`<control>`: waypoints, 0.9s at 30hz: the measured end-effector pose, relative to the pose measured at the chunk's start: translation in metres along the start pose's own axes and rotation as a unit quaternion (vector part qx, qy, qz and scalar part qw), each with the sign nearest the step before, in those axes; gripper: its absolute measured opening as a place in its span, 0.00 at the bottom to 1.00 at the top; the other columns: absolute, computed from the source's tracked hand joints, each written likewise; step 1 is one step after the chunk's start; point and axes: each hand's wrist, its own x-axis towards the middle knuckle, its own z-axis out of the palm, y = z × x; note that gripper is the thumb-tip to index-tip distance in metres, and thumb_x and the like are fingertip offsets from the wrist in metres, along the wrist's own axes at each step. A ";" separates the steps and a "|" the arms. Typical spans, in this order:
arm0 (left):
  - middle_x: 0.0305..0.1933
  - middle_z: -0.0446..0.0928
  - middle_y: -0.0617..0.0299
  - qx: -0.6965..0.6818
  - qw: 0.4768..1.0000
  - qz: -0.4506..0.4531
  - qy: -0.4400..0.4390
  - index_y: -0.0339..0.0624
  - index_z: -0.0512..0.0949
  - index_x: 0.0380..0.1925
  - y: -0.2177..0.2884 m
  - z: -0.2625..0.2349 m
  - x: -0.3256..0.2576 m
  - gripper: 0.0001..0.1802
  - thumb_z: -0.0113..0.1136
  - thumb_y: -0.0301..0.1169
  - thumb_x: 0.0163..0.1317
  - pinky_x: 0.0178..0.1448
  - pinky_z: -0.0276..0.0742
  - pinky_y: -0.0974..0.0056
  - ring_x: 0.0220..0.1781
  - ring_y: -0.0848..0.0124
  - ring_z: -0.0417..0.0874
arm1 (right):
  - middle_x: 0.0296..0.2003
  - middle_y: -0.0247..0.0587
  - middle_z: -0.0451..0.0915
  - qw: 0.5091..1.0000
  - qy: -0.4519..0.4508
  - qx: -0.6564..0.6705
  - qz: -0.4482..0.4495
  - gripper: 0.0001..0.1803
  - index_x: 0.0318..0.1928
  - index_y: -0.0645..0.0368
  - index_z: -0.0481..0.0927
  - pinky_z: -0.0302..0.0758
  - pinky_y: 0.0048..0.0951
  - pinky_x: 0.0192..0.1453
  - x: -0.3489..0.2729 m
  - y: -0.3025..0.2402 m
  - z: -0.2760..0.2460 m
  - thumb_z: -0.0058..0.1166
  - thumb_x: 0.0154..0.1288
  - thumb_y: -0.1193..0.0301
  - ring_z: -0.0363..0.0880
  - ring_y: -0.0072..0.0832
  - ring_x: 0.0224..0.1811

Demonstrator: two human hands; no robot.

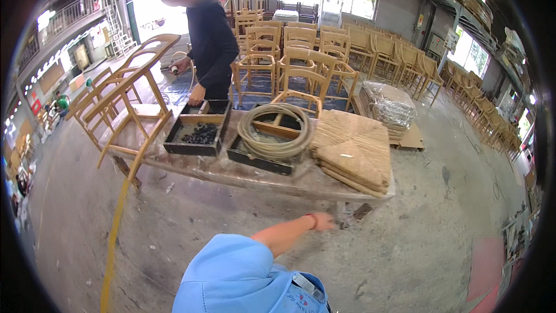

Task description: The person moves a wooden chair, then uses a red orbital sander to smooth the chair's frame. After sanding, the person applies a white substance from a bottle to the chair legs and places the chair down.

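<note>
Step in hand, as judged: a reach; the bare left hand [325,221], red-banded at the wrist, extends below the near edge of the long, brownish bench [231,171]; grip blurred, open or closed cannot be told; right hand out of view; any lift would call for raising the hand; the stack of tan, square, woven-fibre panels [353,145] lies at the bench's right end, slightly misaligned, white mark on top.

Bench [246,178] with chair [124,86], trays [191,149], woven seats [356,146]
</note>
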 end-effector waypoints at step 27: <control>0.52 0.78 0.44 0.001 0.984 0.163 -0.067 0.36 0.77 0.51 0.680 0.261 0.705 0.24 0.47 0.43 0.66 0.60 0.71 0.55 0.56 0.51 0.77 | 0.27 0.46 0.83 0.929 -0.221 -0.112 0.275 0.14 0.36 0.62 0.83 0.77 0.35 0.31 0.362 0.216 -0.164 0.59 0.44 0.73 0.82 0.36 0.28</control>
